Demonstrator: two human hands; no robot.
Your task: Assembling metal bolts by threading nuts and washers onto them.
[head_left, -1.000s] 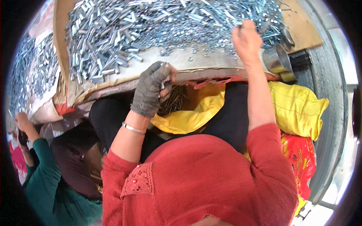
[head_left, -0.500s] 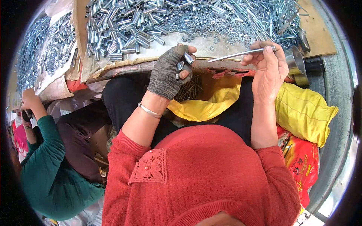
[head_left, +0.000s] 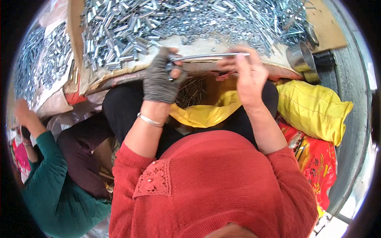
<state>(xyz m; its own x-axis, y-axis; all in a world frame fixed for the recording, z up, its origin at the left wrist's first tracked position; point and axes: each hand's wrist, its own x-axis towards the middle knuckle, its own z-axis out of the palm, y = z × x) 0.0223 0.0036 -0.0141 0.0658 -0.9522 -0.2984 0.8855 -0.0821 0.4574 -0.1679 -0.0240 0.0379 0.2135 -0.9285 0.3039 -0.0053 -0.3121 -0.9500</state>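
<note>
My left hand (head_left: 162, 79), in a grey fingerless knit glove, is closed around short shiny metal sleeves (head_left: 171, 66); blur hides exactly how many. Opposite it, my right hand (head_left: 251, 81) is bare and pinches a long thin metal bolt (head_left: 210, 56) near its right end. The bolt lies nearly level, and its far end reaches the sleeves at my left hand; whether it is inside one I cannot tell. Below my hands, an opened yellow sack (head_left: 206, 116) between my knees holds a heap of long thin metal pieces (head_left: 193, 90).
The worktop beyond bears piles of metal sleeves (head_left: 115, 33), small nuts (head_left: 198, 27) and long bolts (head_left: 274, 23). Metal cups (head_left: 298, 57) stand at its right, above a folded yellow sack (head_left: 315, 109) and a red bag (head_left: 317, 166). A co-worker in a green sleeve (head_left: 53, 158) sits at left.
My right hand has moved left with the bolt, bringing its end to the sleeves in my left hand. My left hand has shifted slightly left. The co-worker's hand has moved a little.
</note>
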